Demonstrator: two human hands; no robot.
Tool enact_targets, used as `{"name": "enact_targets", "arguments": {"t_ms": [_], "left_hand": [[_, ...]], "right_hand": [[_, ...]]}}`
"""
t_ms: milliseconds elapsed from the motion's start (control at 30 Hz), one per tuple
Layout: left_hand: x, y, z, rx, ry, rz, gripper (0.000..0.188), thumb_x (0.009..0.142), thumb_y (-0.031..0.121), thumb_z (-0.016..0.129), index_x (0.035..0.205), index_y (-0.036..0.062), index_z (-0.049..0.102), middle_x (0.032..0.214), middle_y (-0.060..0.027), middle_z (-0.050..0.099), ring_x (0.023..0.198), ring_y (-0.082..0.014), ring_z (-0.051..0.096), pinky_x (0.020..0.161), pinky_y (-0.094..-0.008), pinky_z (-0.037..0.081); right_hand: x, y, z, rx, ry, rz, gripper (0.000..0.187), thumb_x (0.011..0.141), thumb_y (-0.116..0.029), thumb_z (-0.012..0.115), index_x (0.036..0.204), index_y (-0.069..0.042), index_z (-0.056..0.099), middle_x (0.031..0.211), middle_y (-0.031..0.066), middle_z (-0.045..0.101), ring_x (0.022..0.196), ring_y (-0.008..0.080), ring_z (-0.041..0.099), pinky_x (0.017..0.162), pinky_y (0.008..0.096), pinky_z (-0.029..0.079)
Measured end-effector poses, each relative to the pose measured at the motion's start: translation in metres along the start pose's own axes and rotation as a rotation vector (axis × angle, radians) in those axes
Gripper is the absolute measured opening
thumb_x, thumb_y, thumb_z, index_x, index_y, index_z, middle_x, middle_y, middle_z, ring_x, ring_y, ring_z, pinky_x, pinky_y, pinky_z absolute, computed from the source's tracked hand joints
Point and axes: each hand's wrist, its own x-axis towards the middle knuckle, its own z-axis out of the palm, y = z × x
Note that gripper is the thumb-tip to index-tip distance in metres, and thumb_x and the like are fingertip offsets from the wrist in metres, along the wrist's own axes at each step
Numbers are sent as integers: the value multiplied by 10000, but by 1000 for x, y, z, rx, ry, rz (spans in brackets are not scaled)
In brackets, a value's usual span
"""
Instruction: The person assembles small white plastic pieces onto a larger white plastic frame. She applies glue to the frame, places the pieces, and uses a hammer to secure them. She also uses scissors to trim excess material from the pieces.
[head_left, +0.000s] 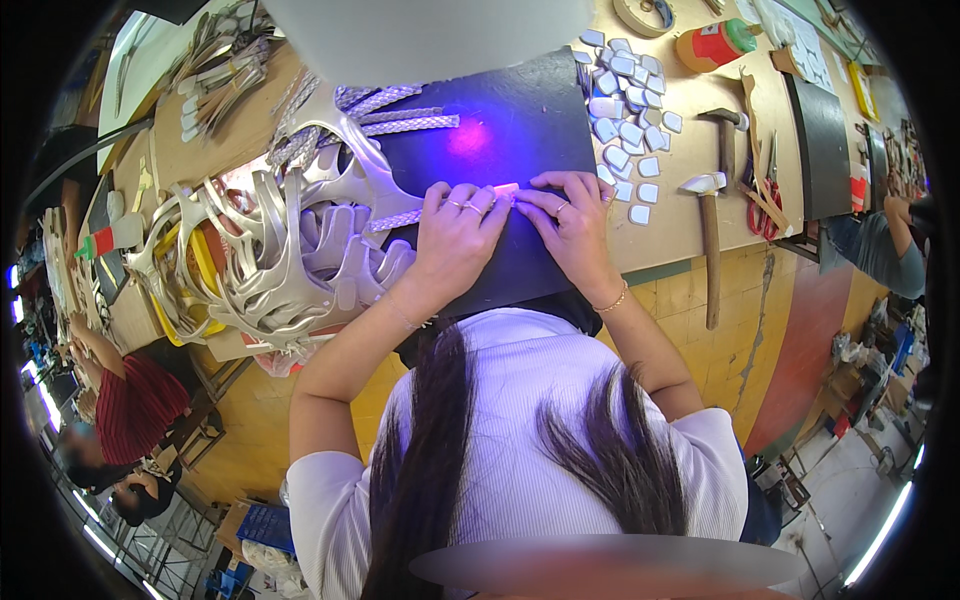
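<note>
A silvery braided strap (397, 219) runs from a metallic shoe upper (365, 165) into my left hand (455, 230), whose fingers are closed on it. My right hand (572, 225) meets the left at the fingertips, pinching the strap's end; pink and violet light washes out the detail there. Both hands are above a black work mat (545, 130). Left of them lies a heap of silver cut-out uppers (290, 260), with more braided straps (395, 105) sticking out over the mat.
Right of the mat are many small pale tabs (630, 110), a hammer (711, 240), a second hammer (727, 140), red-handled scissors (768, 205) and a red bottle with a green cap (715, 45). A white lamp-like shape (430, 40) hangs overhead. Other people sit at far left and right.
</note>
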Motion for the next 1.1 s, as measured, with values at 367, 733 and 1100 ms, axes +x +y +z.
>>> {"name": "enact_targets", "arguments": {"t_ms": [367, 733, 1100], "left_hand": [[0, 3, 2, 72, -21, 0, 215, 799, 132, 679, 1006, 72, 689, 966, -44, 625, 968, -214, 601, 880, -427, 420], [3, 4, 1, 37, -32, -1, 219, 833, 133, 628, 1022, 48, 695, 957, -61, 615, 1006, -235, 592, 913, -455, 415], [3, 5, 0, 34, -42, -6, 220, 821, 129, 627, 1016, 47, 687, 962, -65, 616, 1007, -231, 593, 911, -449, 415]], "right_hand": [[-3, 4, -5, 199, 68, 108, 251, 786, -86, 786, 1025, -93, 710, 1015, 73, 631, 991, 243, 591, 873, 368, 423], [22, 73, -62, -287, 25, 34, 159, 813, -95, 736, 971, -81, 738, 881, 67, 654, 857, 242, 599, 772, 375, 493], [44, 74, -75, -610, -224, -195, 364, 809, -84, 614, 1167, -87, 680, 856, 60, 638, 780, 222, 617, 712, 365, 515]]}}
